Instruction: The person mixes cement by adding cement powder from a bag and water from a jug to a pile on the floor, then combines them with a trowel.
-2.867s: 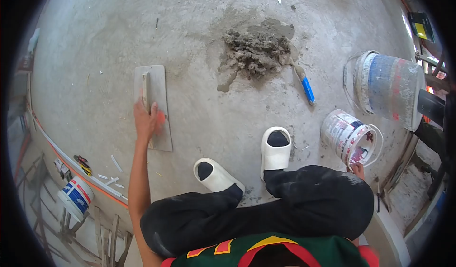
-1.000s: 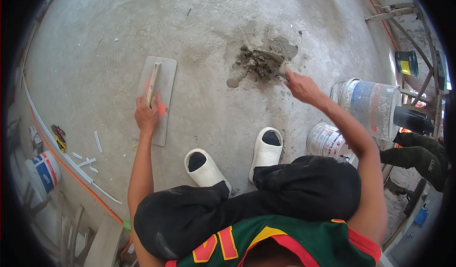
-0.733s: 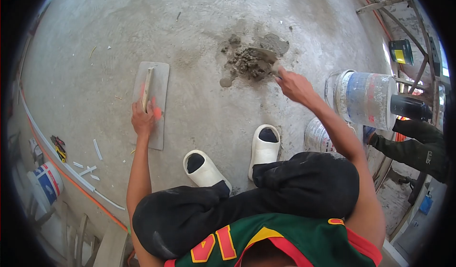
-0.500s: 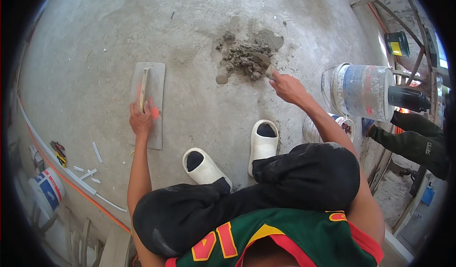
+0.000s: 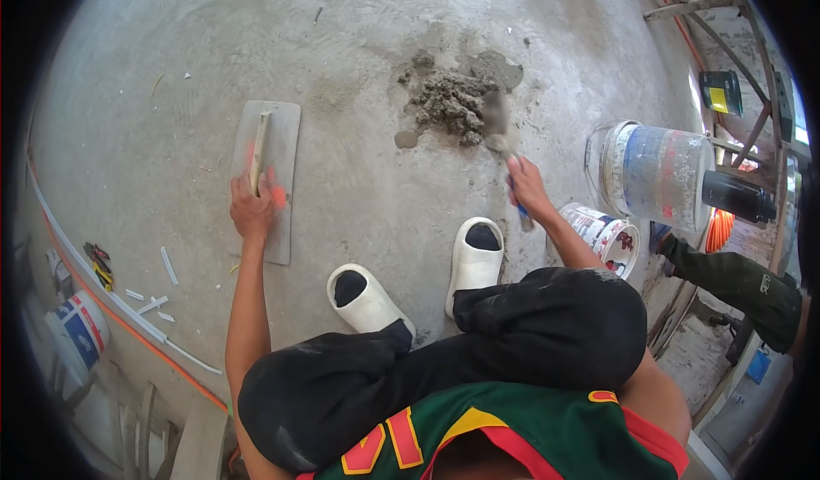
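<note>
My left hand (image 5: 253, 209) is closed round the pale handle of a plastering float (image 5: 280, 143), a flat grey rectangular board that lies on or just over the concrete floor. In my right hand (image 5: 530, 190) is a trowel (image 5: 495, 120), gripped by its handle, whose end pokes out below the fist. Its blade is smeared by motion at the right edge of a heap of wet mortar (image 5: 448, 102). Thin wet mortar spreads on the floor around the heap.
Right of my right hand stand a large splashed bucket (image 5: 658, 172) and a smaller paint bucket (image 5: 605, 234). Another person's leg (image 5: 726, 283) is beyond them. At left lie pliers (image 5: 98, 262), white plastic offcuts (image 5: 154, 305), an orange hose (image 5: 137, 330) and another bucket (image 5: 79, 330).
My right hand has drawn back toward me and slightly right, turning the trowel so its blade stands at the heap's right edge. The left hand keeps its hold on the float.
</note>
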The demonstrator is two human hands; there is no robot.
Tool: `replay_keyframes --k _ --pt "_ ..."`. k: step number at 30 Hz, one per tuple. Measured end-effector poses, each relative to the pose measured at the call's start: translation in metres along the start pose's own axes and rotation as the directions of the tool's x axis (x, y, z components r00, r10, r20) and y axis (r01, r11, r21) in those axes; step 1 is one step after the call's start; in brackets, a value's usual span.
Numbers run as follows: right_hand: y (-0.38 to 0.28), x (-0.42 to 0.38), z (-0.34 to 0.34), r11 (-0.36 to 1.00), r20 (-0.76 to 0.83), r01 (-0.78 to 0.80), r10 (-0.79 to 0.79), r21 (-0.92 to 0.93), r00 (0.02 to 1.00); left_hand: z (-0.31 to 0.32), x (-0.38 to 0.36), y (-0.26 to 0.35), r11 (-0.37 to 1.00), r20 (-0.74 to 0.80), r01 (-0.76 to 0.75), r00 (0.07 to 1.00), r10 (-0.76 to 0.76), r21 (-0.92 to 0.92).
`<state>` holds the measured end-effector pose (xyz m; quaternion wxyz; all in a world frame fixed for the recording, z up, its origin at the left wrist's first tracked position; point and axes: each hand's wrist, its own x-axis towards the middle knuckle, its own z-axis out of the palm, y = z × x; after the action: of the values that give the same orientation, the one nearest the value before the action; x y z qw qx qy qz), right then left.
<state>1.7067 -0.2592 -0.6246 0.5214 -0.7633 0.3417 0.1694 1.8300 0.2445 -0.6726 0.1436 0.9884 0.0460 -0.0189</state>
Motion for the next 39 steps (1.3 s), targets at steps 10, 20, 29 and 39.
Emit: replay_keyframes --k 10,20,29,39 --pt "-0.047 0.021 0.005 0.616 0.028 0.280 -0.386 -0.736 0.922 -0.005 -0.001 0.009 0.999 0.023 0.033 0.999 -0.032 -0.031" --pt "-0.083 0.023 0.023 0.479 0.190 0.348 -0.348 -0.806 0.918 0.002 0.002 0.003 0.999 -0.013 -0.015 1.000 0.014 -0.051" --pt "-0.077 0.036 -0.002 0.574 0.292 0.392 -0.263 -0.719 0.920 0.001 -0.003 0.005 1.000 -0.017 -0.010 1.000 0.009 -0.014" --pt "-0.062 0.089 -0.038 0.511 0.004 0.254 -0.441 -0.821 0.898 0.000 0.001 0.004 1.000 0.013 0.016 1.000 -0.016 -0.013"
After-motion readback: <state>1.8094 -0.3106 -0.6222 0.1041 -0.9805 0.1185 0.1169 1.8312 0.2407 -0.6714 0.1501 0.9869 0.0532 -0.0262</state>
